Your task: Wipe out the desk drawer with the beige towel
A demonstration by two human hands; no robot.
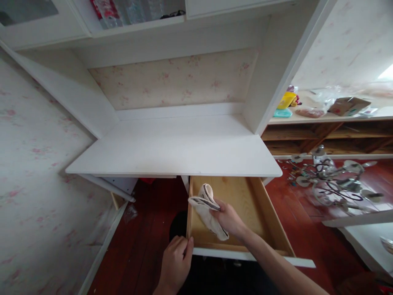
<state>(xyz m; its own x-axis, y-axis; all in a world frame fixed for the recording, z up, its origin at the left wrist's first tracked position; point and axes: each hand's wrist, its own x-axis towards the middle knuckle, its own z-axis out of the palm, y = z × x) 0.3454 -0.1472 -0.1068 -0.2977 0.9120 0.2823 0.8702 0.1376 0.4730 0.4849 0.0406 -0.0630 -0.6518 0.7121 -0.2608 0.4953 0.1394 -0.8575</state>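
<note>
A pulled-out wooden drawer (245, 200) with a white front juts from under the white desk (184, 145). Over its left part, my right hand (229, 219) grips a folded, cream-coloured cloth (206, 211) with dark edging. The cloth hangs down toward the drawer's bottom; whether it touches the wood I cannot tell. My left hand (176, 262) is closed at the drawer's front left corner, thumb along the edge and fingers curled. Part of its grip is hidden behind the hand.
Above the desktop runs a white hutch (138, 30) holding plastic bottles (132, 12). Flowered wallpaper (39, 180) borders the left side. To the right, a chandelier (340, 180) lies on the red floor before a low wooden shelf (307, 133) with bags and a box on top.
</note>
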